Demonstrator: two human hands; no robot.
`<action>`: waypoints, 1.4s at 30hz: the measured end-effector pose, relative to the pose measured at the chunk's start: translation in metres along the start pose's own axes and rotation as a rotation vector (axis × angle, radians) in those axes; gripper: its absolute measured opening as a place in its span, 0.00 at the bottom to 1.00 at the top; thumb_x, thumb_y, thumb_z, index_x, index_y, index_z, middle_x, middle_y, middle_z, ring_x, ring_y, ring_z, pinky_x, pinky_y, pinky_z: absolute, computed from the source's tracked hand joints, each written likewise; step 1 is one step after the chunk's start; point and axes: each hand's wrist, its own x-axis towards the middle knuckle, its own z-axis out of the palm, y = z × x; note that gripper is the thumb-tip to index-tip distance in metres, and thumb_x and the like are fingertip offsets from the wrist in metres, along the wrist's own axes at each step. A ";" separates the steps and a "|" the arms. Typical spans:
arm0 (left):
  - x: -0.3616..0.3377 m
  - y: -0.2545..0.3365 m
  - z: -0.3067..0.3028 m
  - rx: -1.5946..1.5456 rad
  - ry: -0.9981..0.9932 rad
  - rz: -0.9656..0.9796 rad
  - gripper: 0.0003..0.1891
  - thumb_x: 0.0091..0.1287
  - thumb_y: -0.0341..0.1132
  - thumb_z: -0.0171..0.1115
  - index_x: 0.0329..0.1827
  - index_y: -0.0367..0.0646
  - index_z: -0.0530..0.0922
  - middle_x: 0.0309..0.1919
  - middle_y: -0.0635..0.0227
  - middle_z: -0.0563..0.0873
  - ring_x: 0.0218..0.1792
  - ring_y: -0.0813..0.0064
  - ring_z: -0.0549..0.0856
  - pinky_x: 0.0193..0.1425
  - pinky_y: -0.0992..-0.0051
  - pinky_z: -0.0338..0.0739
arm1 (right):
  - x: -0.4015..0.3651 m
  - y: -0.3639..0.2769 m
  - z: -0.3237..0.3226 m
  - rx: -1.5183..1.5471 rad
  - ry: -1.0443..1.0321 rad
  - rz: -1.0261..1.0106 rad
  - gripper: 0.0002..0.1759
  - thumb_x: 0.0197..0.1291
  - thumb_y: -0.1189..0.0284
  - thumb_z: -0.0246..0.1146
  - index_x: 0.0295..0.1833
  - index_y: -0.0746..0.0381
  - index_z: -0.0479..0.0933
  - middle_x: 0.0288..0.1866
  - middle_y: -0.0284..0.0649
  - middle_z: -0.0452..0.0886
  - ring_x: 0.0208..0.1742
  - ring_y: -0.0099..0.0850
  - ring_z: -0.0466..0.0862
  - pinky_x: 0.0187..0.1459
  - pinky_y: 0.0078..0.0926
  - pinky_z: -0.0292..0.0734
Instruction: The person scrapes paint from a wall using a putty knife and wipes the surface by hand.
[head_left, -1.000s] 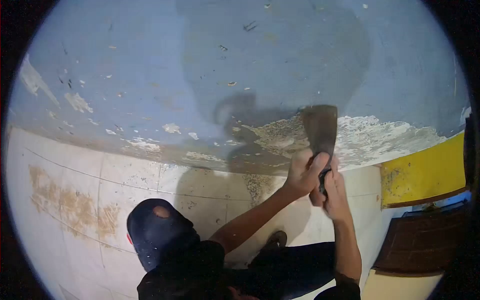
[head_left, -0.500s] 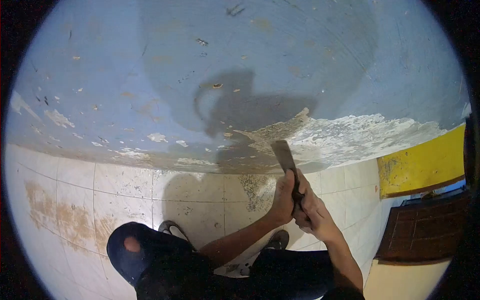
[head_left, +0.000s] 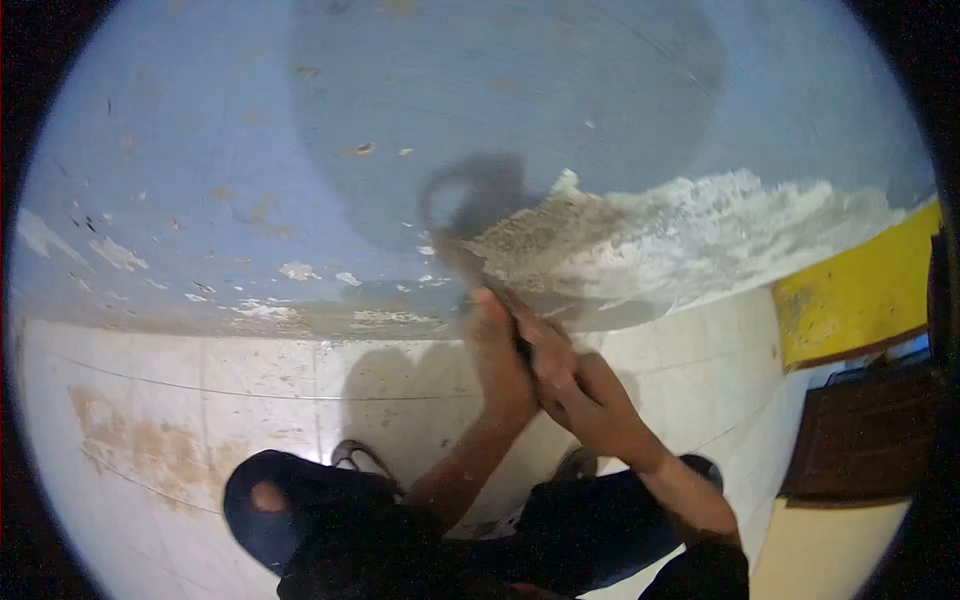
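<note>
Both hands are wrapped round the dark handle of a scraper point(head_left: 459, 258), whose flat blade points up and to the left at the blue wall point(head_left: 300, 130). My left hand point(head_left: 503, 370) is on the near left side of the handle, its thumb along it toward the blade. Beside it, my right hand point(head_left: 575, 385) closes round the handle from the right. The blade is blurred and lies by the left edge of a patch of bare, flaking plaster point(head_left: 690, 235). A shadow of the hands and tool falls on the wall above.
Below the wall lies a pale tiled floor point(head_left: 260, 385) with brown stains and paint flakes. My knees and shoes are at the bottom. At the right are a yellow wall section point(head_left: 860, 290) and a dark brown wooden panel point(head_left: 850, 440).
Both hands and the scraper have moved left and slightly up along the wall, from the plaster patch to its left edge. The blade now tilts further left. The view has shifted slightly.
</note>
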 end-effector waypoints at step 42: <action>-0.023 -0.070 0.003 0.025 0.157 -0.079 0.23 0.70 0.56 0.39 0.27 0.46 0.60 0.08 0.67 0.67 0.05 0.75 0.67 0.07 0.77 0.66 | -0.024 0.037 -0.038 0.068 0.050 0.138 0.23 0.66 0.60 0.53 0.29 0.71 0.73 0.19 0.38 0.72 0.23 0.20 0.67 0.24 0.26 0.64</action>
